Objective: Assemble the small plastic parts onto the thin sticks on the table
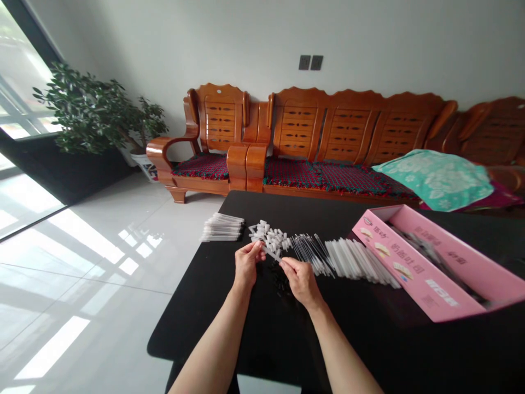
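My left hand [246,266] and my right hand [301,280] are both closed, pinching opposite ends of a translucent white pen barrel [271,253]. The barrel slants down to the right between them, over the table. Just beyond my fingers lies a heap of short white plugs [275,238]. Small black pieces [279,280], too dark to make out, lie between my wrists. To the right are dark pen refills [310,251] in a row, then a row of white pen barrels [359,261]. A stack of whitish pens or barrels [222,227] with dark right ends lies at the left.
A pink open box [414,268] with grey contents stands on the black table [205,328] at the right. Behind the table are a wooden bench [348,128] with a turquoise pillow [438,179] and a wooden armchair [221,123]. A potted plant [102,115] stands by the window.
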Available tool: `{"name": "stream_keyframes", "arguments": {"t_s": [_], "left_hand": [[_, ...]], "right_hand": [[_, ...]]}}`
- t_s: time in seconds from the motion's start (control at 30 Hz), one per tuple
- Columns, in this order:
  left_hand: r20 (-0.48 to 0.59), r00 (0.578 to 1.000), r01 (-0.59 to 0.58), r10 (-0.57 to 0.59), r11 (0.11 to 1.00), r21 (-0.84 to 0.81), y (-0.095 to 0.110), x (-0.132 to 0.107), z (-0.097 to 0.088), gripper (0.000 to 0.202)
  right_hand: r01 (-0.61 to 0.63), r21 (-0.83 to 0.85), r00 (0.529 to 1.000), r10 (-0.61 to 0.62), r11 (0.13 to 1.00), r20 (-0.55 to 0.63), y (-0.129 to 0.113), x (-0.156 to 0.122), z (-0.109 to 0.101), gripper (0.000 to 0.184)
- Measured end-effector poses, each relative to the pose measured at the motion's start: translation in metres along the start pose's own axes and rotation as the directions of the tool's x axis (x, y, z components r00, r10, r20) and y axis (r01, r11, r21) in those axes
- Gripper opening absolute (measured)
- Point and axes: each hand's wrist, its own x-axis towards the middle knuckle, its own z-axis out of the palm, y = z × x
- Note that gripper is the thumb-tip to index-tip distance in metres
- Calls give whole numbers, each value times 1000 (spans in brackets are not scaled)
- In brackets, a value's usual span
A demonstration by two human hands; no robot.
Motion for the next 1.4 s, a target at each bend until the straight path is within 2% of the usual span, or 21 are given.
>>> {"name": "stream_keyframes", "arguments": {"t_s": [0.07,0.13,0.23,0.3,0.37,0.43,0.5,0.57,0.63,0.7,0.8,0.9,0.97,1.03,1.13,1.2,1.3,1.4], "left_hand": [[-22,1000,2,-2,1000,-8,0,1,-1,40],[7,1000,-12,12,1000,-14,1,2,-2,39],[103,994,-43,44,999,-11,5,1,-2,36],[159,986,-51,50,999,1,7,-1,-1,35],[202,978,-48,45,999,8,7,-3,0,35],[215,976,-36,32,999,14,6,-3,1,35],[167,986,-25,21,999,22,5,-1,-1,37],[59,998,-35,35,999,11,6,2,-4,38],[-34,997,-70,70,997,-18,8,6,-8,39],[-19,996,-89,89,996,4,9,6,-9,39],[-1,991,-132,133,984,117,9,4,-9,38],[-20,984,-160,175,938,308,6,2,-10,41],[-32,981,-159,194,878,451,3,3,-14,43],[-42,975,-150,219,783,604,0,6,-18,41],[-31,963,-142,267,601,787,-4,9,-24,32],[-13,960,-140,279,521,842,-6,10,-26,27],[2,962,-138,274,480,866,-8,11,-27,25],[3,963,-138,270,484,864,-7,10,-27,25]], "right_hand": [[96,-146,994,-103,985,-43,-3,0,2,39],[94,-146,993,-104,985,-59,-4,1,3,37],[-73,101,997,75,992,-12,0,2,1,37],[-210,294,978,193,933,84,2,2,0,42],[-304,401,951,249,864,186,3,2,-1,45],[-331,421,939,253,844,231,2,1,-3,44],[-252,339,962,198,906,186,1,-1,-5,42],[-98,145,992,86,985,88,3,-3,-7,40],[10,-65,1000,-12,998,-28,7,-4,-10,38],[35,-198,984,-68,980,-162,14,-3,-14,36],[37,-350,923,-166,936,-346,26,-1,-25,37],[-41,-548,835,-272,835,-478,40,-1,-46,37],[-174,-645,762,-313,744,-567,52,-3,-62,36],[-321,-709,721,-324,628,-613,63,-7,-77,32],[-452,-757,736,-282,471,-615,75,-10,-87,24],[-490,-771,754,-246,406,-609,79,-9,-88,20],[-512,-773,761,-218,375,-610,81,-7,-85,15],[-509,-770,763,-212,385,-611,83,-5,-84,13]]}}
